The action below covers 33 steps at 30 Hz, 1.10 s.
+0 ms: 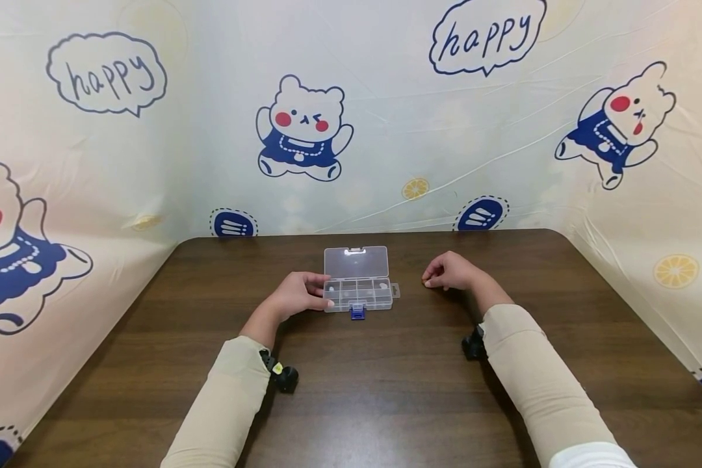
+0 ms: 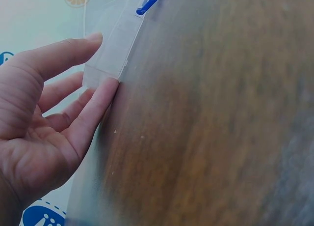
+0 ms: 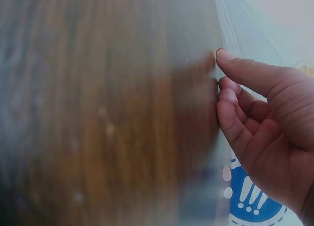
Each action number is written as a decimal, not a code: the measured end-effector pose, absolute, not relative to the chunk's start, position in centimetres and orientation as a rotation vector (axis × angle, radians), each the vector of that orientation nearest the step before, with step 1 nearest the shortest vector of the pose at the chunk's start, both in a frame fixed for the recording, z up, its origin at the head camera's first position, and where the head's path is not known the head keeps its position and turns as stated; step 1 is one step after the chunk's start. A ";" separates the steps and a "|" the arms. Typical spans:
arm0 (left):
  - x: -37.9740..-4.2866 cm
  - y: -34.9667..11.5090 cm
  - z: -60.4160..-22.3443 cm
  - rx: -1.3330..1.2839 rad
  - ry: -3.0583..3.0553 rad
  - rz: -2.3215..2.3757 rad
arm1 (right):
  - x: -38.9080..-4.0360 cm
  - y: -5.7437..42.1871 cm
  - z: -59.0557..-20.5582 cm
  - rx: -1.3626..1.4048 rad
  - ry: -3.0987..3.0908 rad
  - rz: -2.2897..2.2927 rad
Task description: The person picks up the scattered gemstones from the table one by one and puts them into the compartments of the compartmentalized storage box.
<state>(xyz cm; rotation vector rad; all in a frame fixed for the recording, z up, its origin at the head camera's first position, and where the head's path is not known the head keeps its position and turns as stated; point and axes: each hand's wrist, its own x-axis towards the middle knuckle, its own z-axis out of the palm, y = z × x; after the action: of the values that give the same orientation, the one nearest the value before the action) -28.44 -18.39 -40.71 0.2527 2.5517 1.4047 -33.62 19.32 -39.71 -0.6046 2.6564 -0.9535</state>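
Observation:
A clear plastic compartment box (image 1: 345, 303) lies on the table with its lid (image 1: 357, 262) raised at the back. A blue latch (image 1: 358, 313) hangs from its front edge. My left hand (image 1: 295, 294) holds the box's left end, thumb toward the front corner and fingers behind; the left wrist view shows that hand (image 2: 54, 103) up against the box (image 2: 115, 49). To the right of the box, my right hand (image 1: 453, 272) is down at the tabletop. Its thumb and fingertips pinch a tiny orange piece (image 1: 424, 281), mostly hidden by the fingers.
The dark wooden table (image 1: 351, 390) runs back to a printed cloth (image 1: 386, 130) with cartoon bears. Small whitish bits show in the box's outer compartments. A clear hanging tab (image 1: 396, 290) sticks out from its right end. Each wrist carries a black camera (image 1: 474, 343).

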 end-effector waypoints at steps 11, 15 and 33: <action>-28.1 -18.2 -40.4 0.250 2.549 1.409 | -33.0 19.4 -39.3 -0.646 2.634 -1.003; -28.1 -18.3 -40.4 0.250 2.546 1.412 | -32.8 19.3 -39.2 -0.651 2.623 -1.030; -28.3 -18.4 -40.5 0.247 2.548 1.404 | -31.9 17.5 -38.3 -0.750 2.602 -1.076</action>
<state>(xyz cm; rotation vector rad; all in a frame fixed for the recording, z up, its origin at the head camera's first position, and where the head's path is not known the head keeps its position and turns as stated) -28.33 -18.37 -40.50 0.2467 2.5484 1.4042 -31.85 17.55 -38.33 -0.7498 2.6016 -1.0755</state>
